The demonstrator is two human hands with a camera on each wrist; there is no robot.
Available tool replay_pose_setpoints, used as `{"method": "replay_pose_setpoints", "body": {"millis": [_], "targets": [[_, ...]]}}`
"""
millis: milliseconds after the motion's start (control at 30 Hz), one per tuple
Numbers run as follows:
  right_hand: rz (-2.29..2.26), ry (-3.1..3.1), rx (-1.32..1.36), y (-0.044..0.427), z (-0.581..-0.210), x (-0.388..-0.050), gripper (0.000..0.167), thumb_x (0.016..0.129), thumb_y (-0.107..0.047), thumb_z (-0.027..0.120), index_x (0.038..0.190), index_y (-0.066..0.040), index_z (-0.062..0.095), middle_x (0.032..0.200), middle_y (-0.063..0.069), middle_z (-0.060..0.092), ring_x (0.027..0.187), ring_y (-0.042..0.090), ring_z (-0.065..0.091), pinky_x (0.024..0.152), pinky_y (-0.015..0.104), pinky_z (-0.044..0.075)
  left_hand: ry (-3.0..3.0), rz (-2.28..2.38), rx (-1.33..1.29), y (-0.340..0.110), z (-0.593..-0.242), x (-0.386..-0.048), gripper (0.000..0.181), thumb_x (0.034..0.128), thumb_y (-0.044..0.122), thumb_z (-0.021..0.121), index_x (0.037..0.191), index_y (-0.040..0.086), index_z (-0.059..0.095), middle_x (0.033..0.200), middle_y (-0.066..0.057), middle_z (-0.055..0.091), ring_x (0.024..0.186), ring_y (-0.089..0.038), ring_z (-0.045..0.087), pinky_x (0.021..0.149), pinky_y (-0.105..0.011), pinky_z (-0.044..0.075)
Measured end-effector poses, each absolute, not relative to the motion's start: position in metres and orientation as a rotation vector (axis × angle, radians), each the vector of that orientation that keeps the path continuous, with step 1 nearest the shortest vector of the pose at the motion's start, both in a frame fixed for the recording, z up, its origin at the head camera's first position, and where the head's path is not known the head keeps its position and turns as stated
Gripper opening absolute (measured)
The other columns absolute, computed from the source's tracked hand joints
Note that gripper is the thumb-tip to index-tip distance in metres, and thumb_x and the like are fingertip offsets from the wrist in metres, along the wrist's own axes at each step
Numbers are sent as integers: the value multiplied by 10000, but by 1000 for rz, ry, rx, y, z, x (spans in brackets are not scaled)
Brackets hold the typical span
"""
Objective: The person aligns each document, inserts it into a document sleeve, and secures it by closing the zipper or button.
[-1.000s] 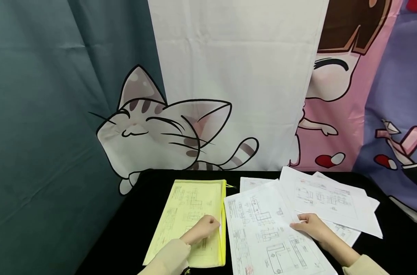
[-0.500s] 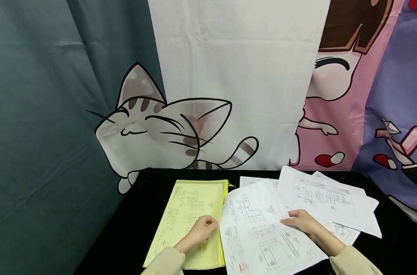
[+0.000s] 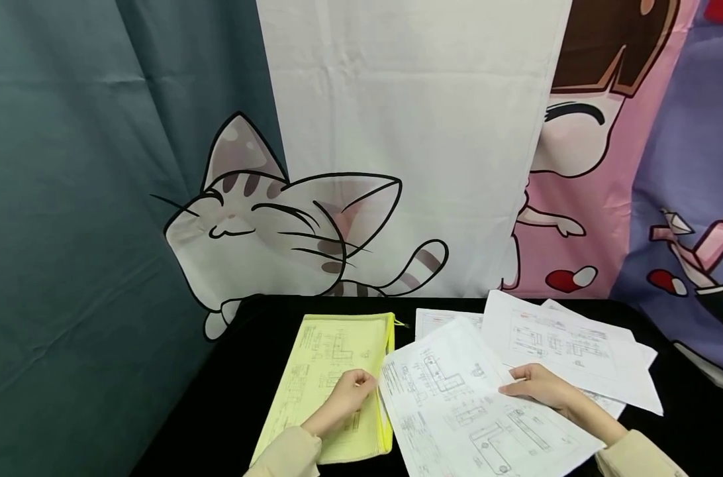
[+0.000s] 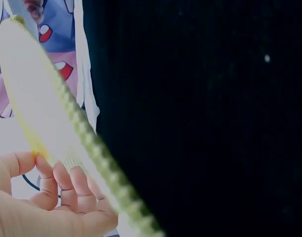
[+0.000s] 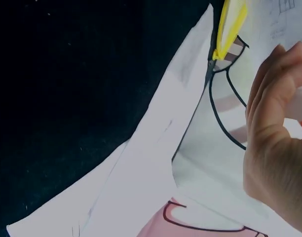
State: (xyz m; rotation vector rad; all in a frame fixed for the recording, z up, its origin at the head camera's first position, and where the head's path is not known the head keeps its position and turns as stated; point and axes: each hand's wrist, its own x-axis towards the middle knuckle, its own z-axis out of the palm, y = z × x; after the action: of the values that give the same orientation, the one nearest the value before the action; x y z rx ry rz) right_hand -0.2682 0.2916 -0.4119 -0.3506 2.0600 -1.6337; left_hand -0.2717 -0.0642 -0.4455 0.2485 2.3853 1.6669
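A yellow zip document pouch (image 3: 304, 371) lies on the black surface, a printed drawing showing through it. My left hand (image 3: 346, 394) pinches the pouch's right-hand opening edge between thumb and fingers; the left wrist view shows this edge lifted, with its zip teeth (image 4: 99, 153) near the camera. A white sheet of paper (image 3: 421, 424) with technical drawings is in my right hand (image 3: 537, 385), thumb on top at its right side. The sheet's left edge meets the pouch's right edge, where I cannot tell if it is inside. My right fingertips are partly hidden under the sheet.
Several overlapping drawing sheets (image 3: 576, 344) lie at the right, behind my right hand. Another sheet (image 3: 439, 318) lies partly under them, near the back edge of the black-covered table (image 3: 230, 397). A cartoon-printed curtain (image 3: 421, 132) hangs behind.
The right hand brought the sheet left to the pouch's edge, then shifted slightly right, turning the sheet's lower end rightward. The left hand keeps its pinch and has moved slightly.
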Motion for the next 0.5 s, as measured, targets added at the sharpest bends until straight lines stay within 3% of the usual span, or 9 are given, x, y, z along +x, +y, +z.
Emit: {"method": "replay_pose_setpoints", "body": {"millis": [233, 500], "targets": [[-1614, 2227, -163, 271, -427, -275, 355, 879, -63, 586, 1103, 206, 523, 786, 50, 708, 617, 116, 687, 568, 215, 569, 2349, 1582, 288, -62, -446, -257, 180, 941, 140, 545, 916, -27, 609, 815, -17, 481, 562, -82, 369, 503, -187, 363], [-1558, 2458, -55, 254, -437, -289, 396, 831, -78, 638, 1075, 217, 537, 727, 87, 695, 560, 148, 671, 519, 238, 562, 2305, 1549, 342, -66, -443, -251, 199, 933, 125, 553, 912, -62, 617, 732, 14, 452, 547, -77, 353, 502, -164, 349]]}}
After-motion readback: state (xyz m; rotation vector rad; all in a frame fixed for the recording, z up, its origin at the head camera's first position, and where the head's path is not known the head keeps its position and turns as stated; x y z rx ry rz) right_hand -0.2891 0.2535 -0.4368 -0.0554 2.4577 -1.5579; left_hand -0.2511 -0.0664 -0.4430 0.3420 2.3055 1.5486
